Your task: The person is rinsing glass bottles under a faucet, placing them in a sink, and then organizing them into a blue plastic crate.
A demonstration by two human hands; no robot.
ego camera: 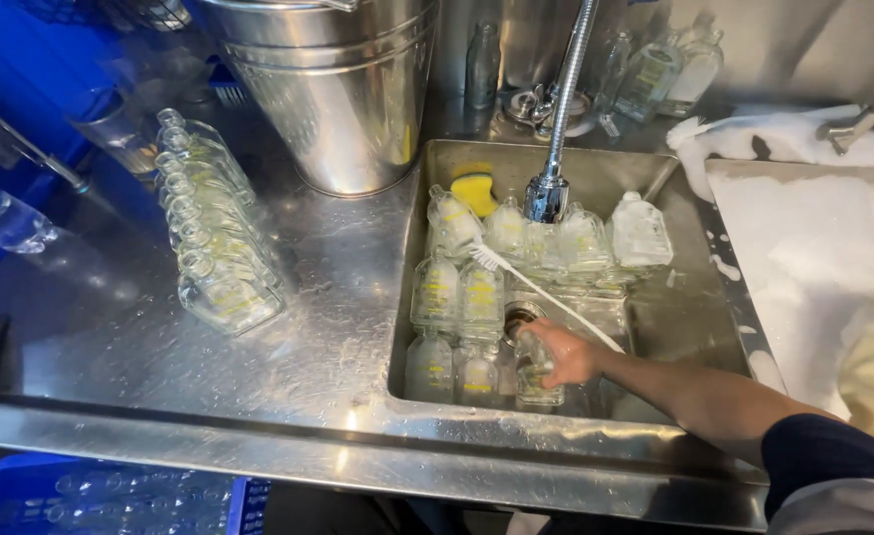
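Note:
My right hand [568, 355] reaches down into the steel sink [695, 327] from the lower right, in a dark sleeve. Its fingers are closed around a small clear glass bottle [536, 378] standing near the drain [518, 315]. A white bottle brush [489, 258] lies slanted across the sink, its handle running back toward my wrist. Several clear bottles with yellow print [459, 297] lie and stand in the sink around the hand. My left hand is out of view.
A row of washed bottles [214, 238] lies on the steel counter at left. Behind it stands a large metal bucket [328, 89]. A spray tap [548, 193] hangs over the sink beside a yellow sponge [475, 188]. A foam-filled basin [814, 248] lies right, a blue crate [100, 495] below.

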